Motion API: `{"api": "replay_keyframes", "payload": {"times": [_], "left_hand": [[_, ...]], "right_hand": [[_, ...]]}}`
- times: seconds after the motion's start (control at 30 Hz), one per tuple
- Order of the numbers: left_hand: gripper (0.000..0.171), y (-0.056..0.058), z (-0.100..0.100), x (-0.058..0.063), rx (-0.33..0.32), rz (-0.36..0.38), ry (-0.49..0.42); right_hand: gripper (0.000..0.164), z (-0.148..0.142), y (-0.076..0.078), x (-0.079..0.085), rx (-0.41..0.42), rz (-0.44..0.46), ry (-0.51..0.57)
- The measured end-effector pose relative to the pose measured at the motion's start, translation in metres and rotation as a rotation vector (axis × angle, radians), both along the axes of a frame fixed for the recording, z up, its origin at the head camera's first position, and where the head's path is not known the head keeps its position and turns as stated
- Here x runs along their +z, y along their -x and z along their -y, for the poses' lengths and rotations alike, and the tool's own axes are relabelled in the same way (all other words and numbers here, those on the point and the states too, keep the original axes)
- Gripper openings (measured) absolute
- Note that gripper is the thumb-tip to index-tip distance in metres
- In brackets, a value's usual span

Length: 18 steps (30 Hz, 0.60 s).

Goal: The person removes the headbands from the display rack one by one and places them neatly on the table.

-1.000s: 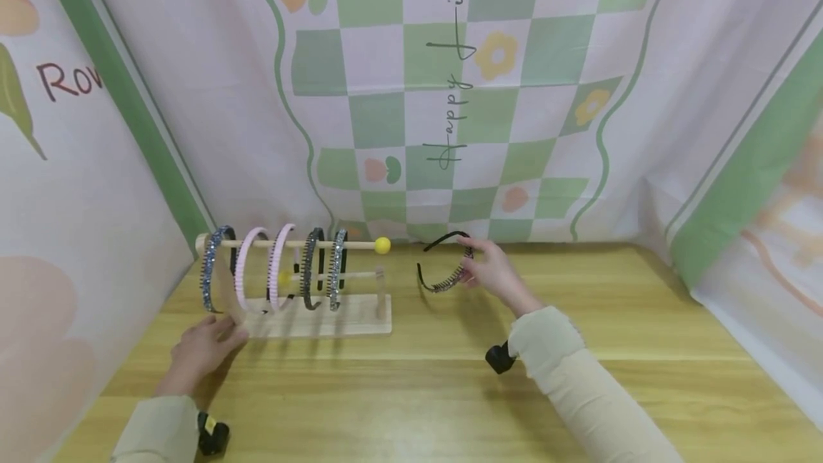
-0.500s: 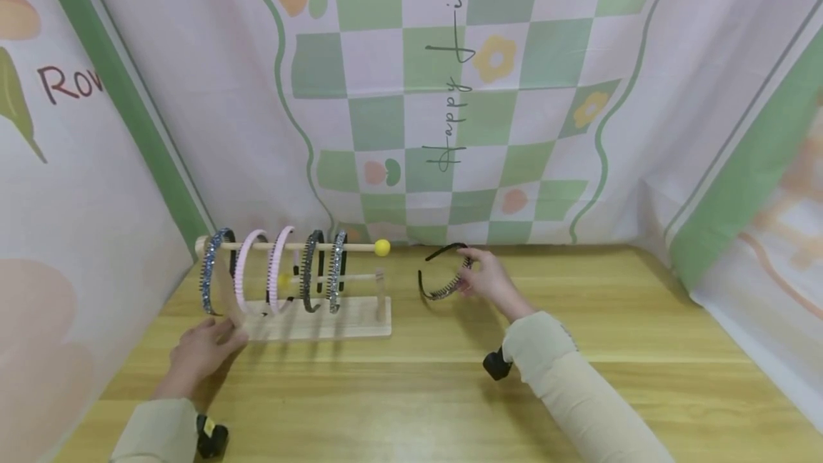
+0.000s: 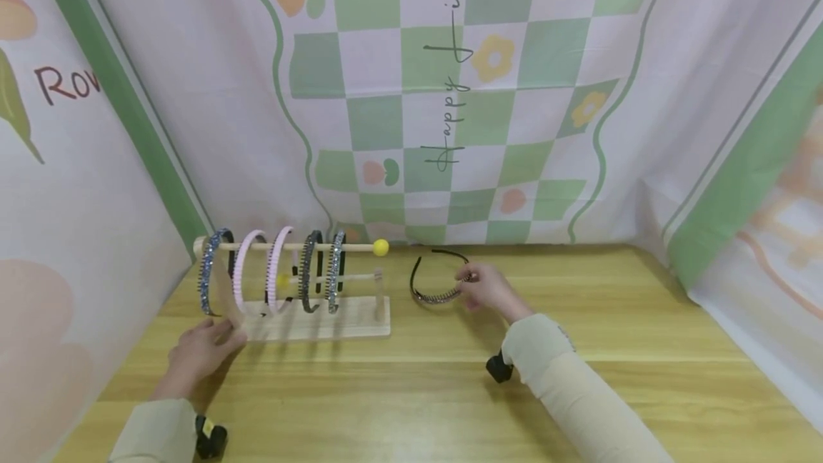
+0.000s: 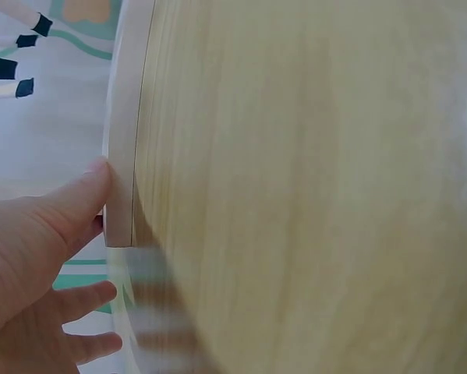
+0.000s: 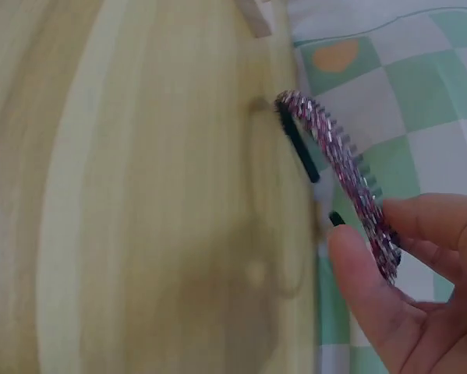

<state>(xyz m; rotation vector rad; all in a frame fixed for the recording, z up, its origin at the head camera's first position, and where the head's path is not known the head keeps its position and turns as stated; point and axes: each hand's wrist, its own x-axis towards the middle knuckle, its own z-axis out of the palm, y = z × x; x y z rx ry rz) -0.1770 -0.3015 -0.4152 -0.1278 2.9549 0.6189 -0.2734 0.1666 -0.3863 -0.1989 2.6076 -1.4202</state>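
My right hand pinches a glittery, toothed headband above the table, to the right of the wooden headband stand. In the right wrist view, the sparkling outer side of that headband shows pink and silver, its dark ends pointing away from the palm. At the stand's left end, my left hand holds the base. The left wrist view has the thumb against the base edge, a finger partly hidden behind it, and the other fingers spread.
Several headbands hang on the stand's upper rod: a blue glitter one, pink ones, a dark one and a silver one. A yellow ball caps the rod. A patterned curtain borders the table.
The headband in my right hand has turned and tipped so its open ends point up and back, and it has dropped slightly. My left hand and the stand stay put.
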Motion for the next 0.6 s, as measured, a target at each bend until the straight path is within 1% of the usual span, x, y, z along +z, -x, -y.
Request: {"api": "replay_keyframes", "payload": {"times": [0.17, 0.3, 0.43, 0.6], "left_hand": [[0.075, -0.001, 0.0, -0.001, 0.001, 0.009, -0.003], [0.076, -0.001, 0.0, -0.001, 0.008, 0.013, -0.004], [0.077, 0.0, 0.001, -0.002, 0.017, 0.017, -0.013], [0.076, 0.0, 0.0, -0.002, 0.013, 0.004, -0.018]], "right_hand": [[0.02, -0.002, -0.003, -0.007, 0.05, -0.011, -0.077], [0.014, -0.002, -0.005, -0.008, 0.101, -0.005, -0.114], [0.01, -0.002, -0.004, -0.009, 0.139, 0.043, -0.127], [0.012, -0.001, 0.001, -0.014, 0.153, 0.084, -0.136]]}}
